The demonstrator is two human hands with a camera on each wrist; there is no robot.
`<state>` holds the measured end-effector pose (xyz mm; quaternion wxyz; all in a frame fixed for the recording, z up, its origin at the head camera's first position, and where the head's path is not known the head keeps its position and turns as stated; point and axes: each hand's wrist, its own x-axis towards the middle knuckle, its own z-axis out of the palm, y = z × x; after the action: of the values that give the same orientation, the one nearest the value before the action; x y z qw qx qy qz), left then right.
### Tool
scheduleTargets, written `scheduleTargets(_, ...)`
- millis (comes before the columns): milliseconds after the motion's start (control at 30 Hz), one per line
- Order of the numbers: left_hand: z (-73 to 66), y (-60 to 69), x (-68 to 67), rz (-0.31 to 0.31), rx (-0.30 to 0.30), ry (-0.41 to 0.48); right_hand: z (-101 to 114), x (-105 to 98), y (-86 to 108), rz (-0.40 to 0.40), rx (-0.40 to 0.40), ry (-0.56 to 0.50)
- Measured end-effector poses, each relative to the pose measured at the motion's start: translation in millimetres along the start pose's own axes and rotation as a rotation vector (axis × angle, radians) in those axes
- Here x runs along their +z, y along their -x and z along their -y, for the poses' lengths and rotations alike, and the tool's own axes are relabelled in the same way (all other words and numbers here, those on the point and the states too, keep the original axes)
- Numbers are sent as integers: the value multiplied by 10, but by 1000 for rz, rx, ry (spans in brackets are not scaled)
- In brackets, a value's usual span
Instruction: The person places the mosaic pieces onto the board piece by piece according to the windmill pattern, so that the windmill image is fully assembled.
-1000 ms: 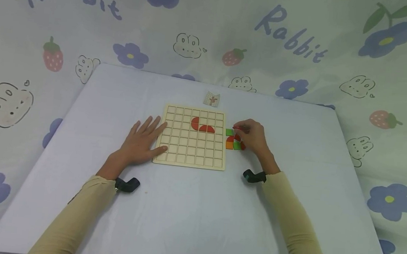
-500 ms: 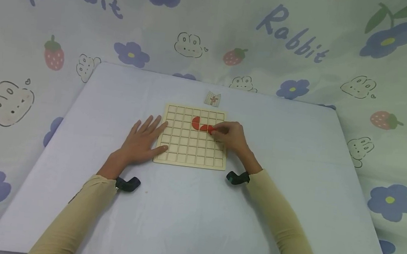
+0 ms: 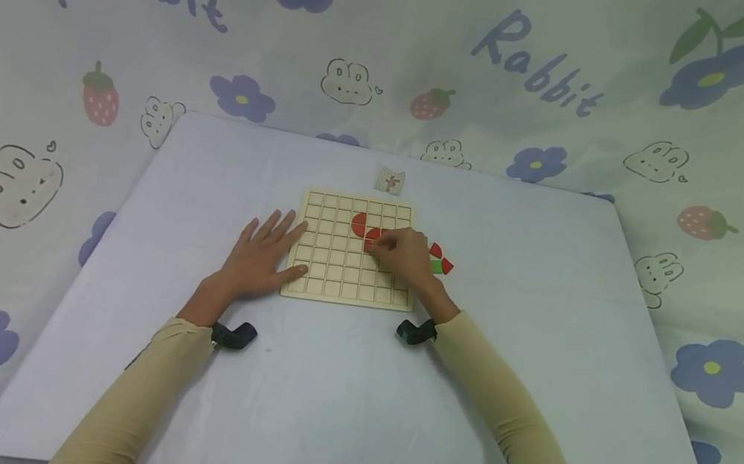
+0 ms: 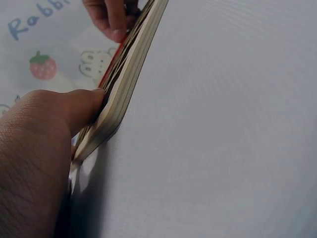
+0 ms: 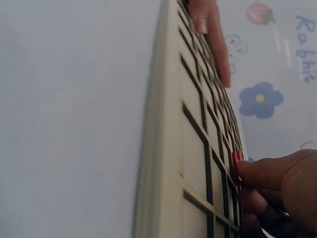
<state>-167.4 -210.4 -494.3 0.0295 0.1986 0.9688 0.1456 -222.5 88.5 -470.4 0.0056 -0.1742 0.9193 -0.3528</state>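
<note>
A wooden grid board [image 3: 326,269] lies flat on the white table. My left hand [image 3: 253,262] rests spread on its left edge, thumb and fingertips touching the frame. In the head view my right hand [image 3: 406,259] is over the board's right half. The right wrist view shows its thumb and fingers pinching a small red piece [image 5: 236,167] at the grid cells; its full shape is hidden. Red curved-edge pieces [image 3: 359,225] sit in cells just above and left of that hand, which partly covers them.
Right of the board lie loose pieces, among them a green one [image 3: 436,266] and a red one [image 3: 448,267], partly hidden by my right hand. Behind the board is a small patterned card [image 3: 389,181]. A printed cloth [image 3: 282,51] hangs at the table's back.
From the loose pieces, my right hand has moved left onto the board with a red piece, then slightly farther left and down. My left hand stays in place.
</note>
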Motion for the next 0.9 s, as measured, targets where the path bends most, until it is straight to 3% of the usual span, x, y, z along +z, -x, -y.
scheduleTargets(100,-2,2,-7,-5,5,2,32,-7,11,8,-3,34)
scheduleTargets(533,-14,3,-13,3,-6,-3,-125,-162,71,-49,-58,-14)
scheduleTargets(900,-6,10,-10,-5,0,3,-467,-519,223,-71,58,35)
